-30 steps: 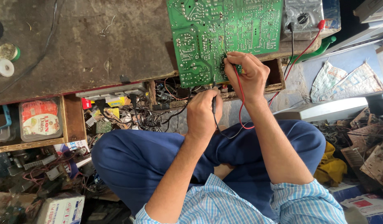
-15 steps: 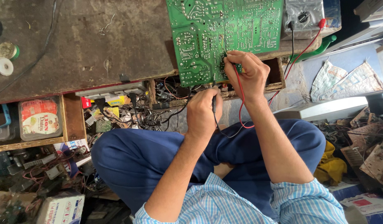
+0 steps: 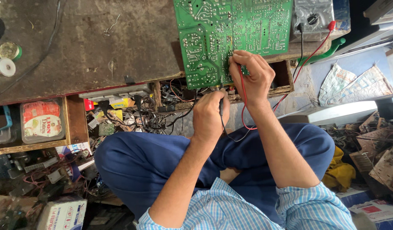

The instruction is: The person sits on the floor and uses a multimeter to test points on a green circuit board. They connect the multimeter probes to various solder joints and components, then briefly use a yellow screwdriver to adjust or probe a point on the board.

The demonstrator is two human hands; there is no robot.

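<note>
While both grips pinch probes [image 3: 221, 102] on green board [image 3: 234, 34] | red-labelled tub [image 3: 42, 120] left shelf | white carton [image 3: 62, 215] bottom-left

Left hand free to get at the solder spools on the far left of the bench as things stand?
Probably not right away: the left hand grips a black probe at the green circuit board. The spools lie far left across bare bench, nothing blocking.

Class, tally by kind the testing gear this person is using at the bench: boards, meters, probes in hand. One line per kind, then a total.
Green circuit board: 1
Grey multimeter: 1
Test probes: 2, the black probe in the left hand, the red probe in the right hand
Total: 4
</note>
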